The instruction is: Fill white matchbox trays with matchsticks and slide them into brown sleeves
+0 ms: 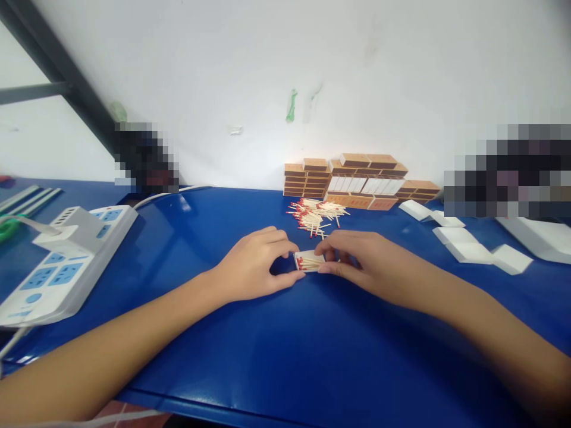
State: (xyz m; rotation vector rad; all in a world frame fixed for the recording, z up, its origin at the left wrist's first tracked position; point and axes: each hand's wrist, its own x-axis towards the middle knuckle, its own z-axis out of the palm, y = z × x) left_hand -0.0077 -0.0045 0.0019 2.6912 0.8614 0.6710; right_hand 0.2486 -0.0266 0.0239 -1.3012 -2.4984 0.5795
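Note:
A small white matchbox tray [316, 255] lies on the blue table with several red-tipped matches [307, 264] in it. My left hand [254, 264] grips its left end between thumb and forefinger. At the right end, the thumb and fingers of my right hand [372, 261] are closed around the tray; whether they also hold matches is hidden. Just beyond the tray spreads a loose pile of matches [314, 214], most with their red heads to the left.
Stacked matchboxes [307, 181] stand against the white wall behind the pile. Folded white card pieces [473, 251] lie at the right. A white power strip [74, 267] with a plugged-in adapter sits at the left. The table's front edge [187, 409] runs along the bottom.

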